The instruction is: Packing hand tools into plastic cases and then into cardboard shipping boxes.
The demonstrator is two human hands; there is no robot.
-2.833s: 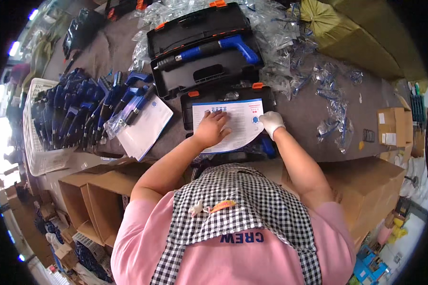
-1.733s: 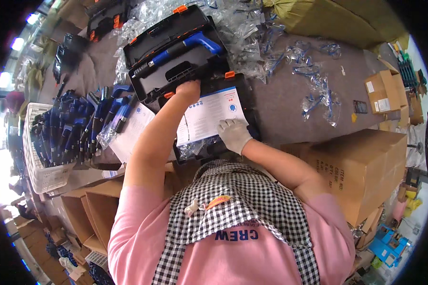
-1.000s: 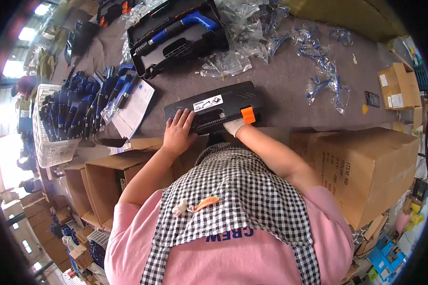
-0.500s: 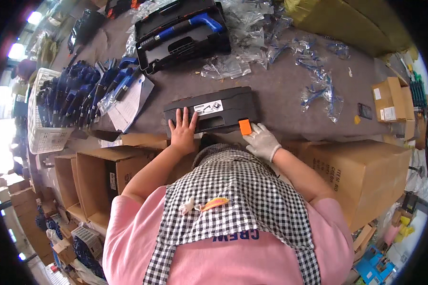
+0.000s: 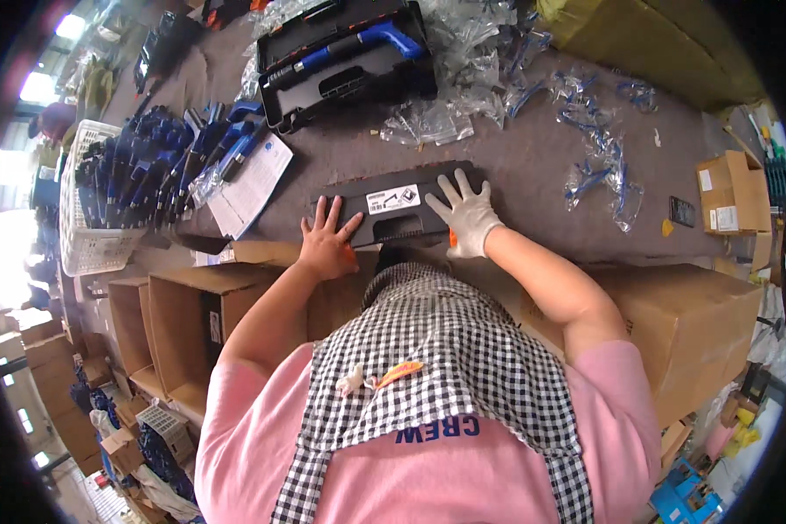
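Observation:
A closed black plastic tool case with a white label lies flat at the table's near edge. My bare left hand rests spread over its left front corner, beside an orange latch. In a pale glove, my right hand lies with fingers apart on the case's right end, partly covering another orange latch. Beyond it sits an open black case with a blue-handled tool inside.
At left, a white basket is heaped with blue and black tools, beside a printed sheet. Clear plastic bags and small bagged blue parts lie farther back. Cardboard boxes flank me below the table edge.
My right hand has moved from the case's front right corner up onto its top. The left hand has shifted down to the front left corner. The right orange latch, formerly sticking out, is now mostly covered.

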